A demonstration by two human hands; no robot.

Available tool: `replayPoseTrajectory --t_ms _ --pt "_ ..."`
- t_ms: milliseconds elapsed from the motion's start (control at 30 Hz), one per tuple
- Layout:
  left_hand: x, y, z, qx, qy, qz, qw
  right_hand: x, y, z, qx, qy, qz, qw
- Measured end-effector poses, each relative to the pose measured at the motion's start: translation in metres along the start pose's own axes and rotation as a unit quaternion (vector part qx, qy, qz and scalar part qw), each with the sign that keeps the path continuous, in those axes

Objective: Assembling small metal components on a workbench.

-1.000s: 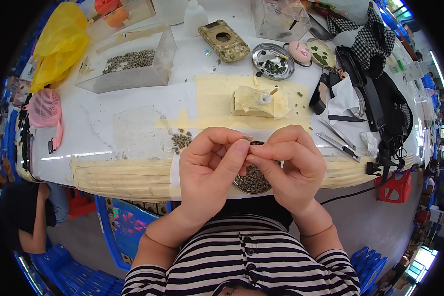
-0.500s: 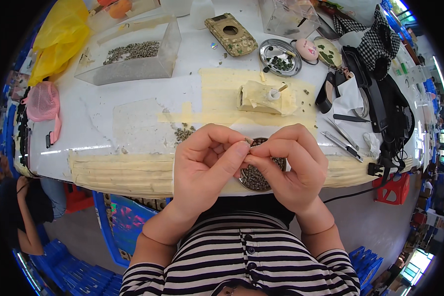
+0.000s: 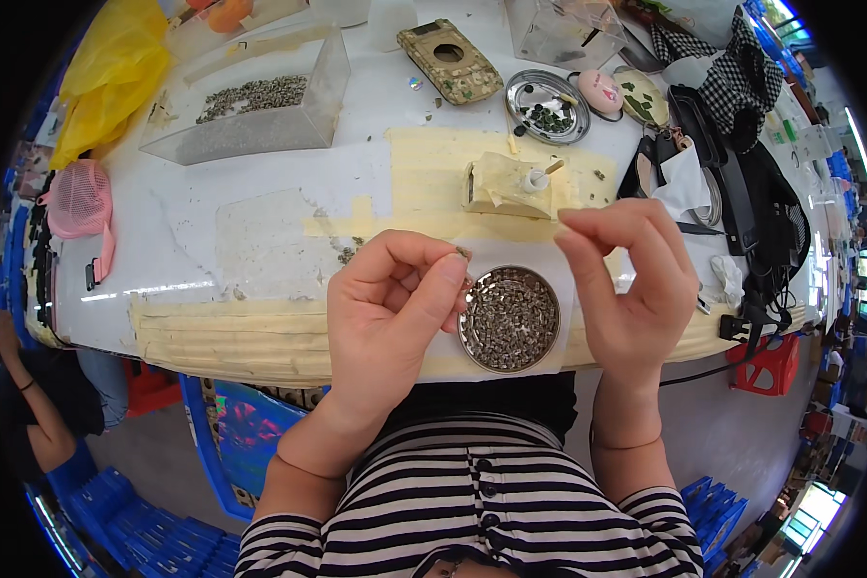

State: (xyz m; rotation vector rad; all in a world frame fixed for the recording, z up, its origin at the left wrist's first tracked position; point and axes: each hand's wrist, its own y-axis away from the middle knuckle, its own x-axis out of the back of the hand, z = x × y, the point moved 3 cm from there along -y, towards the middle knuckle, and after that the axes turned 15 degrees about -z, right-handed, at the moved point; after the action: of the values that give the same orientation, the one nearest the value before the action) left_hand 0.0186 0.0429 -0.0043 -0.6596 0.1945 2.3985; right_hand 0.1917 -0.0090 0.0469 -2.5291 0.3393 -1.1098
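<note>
My left hand (image 3: 385, 323) is closed in a pinch around a tiny greenish-grey piece (image 3: 462, 253), too small to make out fully. It hovers at the left edge of a round metal dish (image 3: 464, 345) filled with small metallic parts (image 3: 515, 318). To the right of the dish my right hand (image 3: 638, 299) is raised, thumb and forefinger slightly apart, with nothing visible between them. Its fingertips are close to a tape-covered block (image 3: 496, 188) bearing a small white cup (image 3: 534, 179) with a stick in it.
Loose small parts (image 3: 349, 252) lie left of my left hand. Farther back are a clear tray (image 3: 250, 144) of similar parts, a camouflage-patterned vehicle body (image 3: 472, 77) and a metal plate (image 3: 547, 138) with dark green pieces. Straps and a black bag (image 3: 775, 231) crowd the right side.
My hands have separated. The right one moved up and right, away from the left, uncovering the dish. My left hand shifted slightly left, still pinching the tiny piece.
</note>
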Motion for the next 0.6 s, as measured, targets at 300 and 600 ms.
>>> replayPoseTrajectory --t_ms 300,600 --pt "0.000 -0.005 0.000 -0.018 0.006 0.013 1.000 0.006 -0.030 0.020 -0.009 0.098 -0.039 0.994" --pt "-0.002 -0.001 0.002 -0.059 -0.047 0.023 0.997 0.012 -0.020 0.002 0.037 0.046 0.064 0.996"
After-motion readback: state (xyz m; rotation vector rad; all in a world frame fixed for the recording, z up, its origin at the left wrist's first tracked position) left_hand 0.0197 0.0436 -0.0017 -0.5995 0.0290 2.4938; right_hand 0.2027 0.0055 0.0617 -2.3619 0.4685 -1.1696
